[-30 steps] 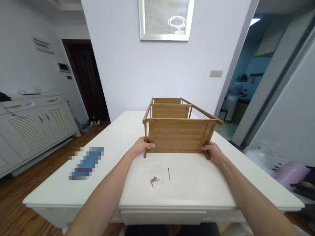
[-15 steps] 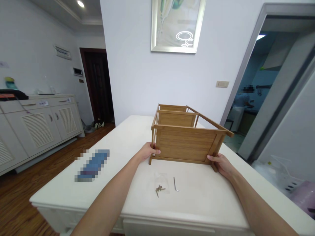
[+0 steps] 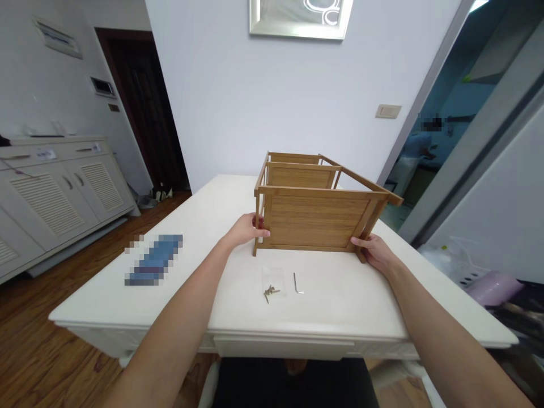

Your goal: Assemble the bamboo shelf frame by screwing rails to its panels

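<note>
A brown wooden shelf rack (image 3: 312, 220) lies on its side on the white table (image 3: 340, 300), its tiers running away from me. My left hand (image 3: 246, 229) grips the lower left corner of the nearest panel, thumb on its front, fingers behind the frame bar. At the lower right corner, my right hand (image 3: 376, 250) holds the rack the same way, its fingers partly hidden. In front of the rack lie several screws (image 3: 270, 292) on a clear plastic bag (image 3: 277, 276). Beside them is a hex key (image 3: 296, 284).
A blurred-out blue object (image 3: 155, 260) lies on the table's left side. A wall (image 3: 297, 96) stands behind the table. On the right are plastic bags and a pink item (image 3: 495, 288). A person (image 3: 419, 150) stands in the far room.
My view tilts up, then back down. Both hands keep their hold on the rack, which sits turned slightly differently from a second ago. The screws and hex key stay on the table.
</note>
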Demonstrator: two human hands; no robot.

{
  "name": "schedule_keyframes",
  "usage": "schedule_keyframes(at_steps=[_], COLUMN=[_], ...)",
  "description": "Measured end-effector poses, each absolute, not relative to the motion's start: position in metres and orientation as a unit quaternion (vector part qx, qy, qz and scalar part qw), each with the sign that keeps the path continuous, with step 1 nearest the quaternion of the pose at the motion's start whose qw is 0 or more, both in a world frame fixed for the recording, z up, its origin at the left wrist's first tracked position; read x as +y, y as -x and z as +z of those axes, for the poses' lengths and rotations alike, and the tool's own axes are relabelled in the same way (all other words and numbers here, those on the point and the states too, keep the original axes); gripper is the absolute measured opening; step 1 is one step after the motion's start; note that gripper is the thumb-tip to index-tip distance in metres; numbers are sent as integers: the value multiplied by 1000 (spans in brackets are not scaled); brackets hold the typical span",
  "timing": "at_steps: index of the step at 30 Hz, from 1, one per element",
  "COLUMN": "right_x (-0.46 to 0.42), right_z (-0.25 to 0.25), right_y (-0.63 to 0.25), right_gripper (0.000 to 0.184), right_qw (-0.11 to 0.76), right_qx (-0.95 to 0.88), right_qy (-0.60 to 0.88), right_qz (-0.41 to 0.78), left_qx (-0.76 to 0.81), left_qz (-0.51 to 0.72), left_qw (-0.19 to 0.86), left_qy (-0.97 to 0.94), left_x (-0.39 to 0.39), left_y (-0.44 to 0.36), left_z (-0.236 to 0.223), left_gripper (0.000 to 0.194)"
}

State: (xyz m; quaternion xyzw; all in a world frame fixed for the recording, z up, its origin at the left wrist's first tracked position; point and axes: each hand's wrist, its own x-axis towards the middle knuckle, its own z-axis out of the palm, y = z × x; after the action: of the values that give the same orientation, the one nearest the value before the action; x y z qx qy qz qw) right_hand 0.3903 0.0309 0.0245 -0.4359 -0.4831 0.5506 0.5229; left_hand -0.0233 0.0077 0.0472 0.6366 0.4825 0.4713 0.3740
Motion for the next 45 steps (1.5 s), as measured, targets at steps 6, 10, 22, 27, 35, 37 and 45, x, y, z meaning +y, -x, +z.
schedule_keyframes(at_steps=[6,10,22,27,35,37,45], right_x=[27,24,28,27,27,26,28], right_z=[34,41,43,44,42,42,36], right_y=[-392,-387,-389,-389,-383,-383,-387], right_gripper=[47,49,39,46,44,44,42], right_qw=[537,552,540,563,579,580,577], right_qx=[-502,-504,-490,-464,-452,-453,-455], right_qy=[412,403,387,387,387,383,397], right_qz=[539,528,565,564,557,559,550], left_qx=[469,414,390,415,432,432,436], left_qz=[497,500,473,493,522,526,480], left_qw=[441,518,574,542,513,509,507], left_qy=[-582,-557,-543,-539,-527,-527,-568], left_x=[7,6,4,6,10,10,-1], left_y=[16,11,5,3,0,-1,2], left_z=[43,38,35,32,28,28,42], left_gripper=[33,36,42,43,41,41,47])
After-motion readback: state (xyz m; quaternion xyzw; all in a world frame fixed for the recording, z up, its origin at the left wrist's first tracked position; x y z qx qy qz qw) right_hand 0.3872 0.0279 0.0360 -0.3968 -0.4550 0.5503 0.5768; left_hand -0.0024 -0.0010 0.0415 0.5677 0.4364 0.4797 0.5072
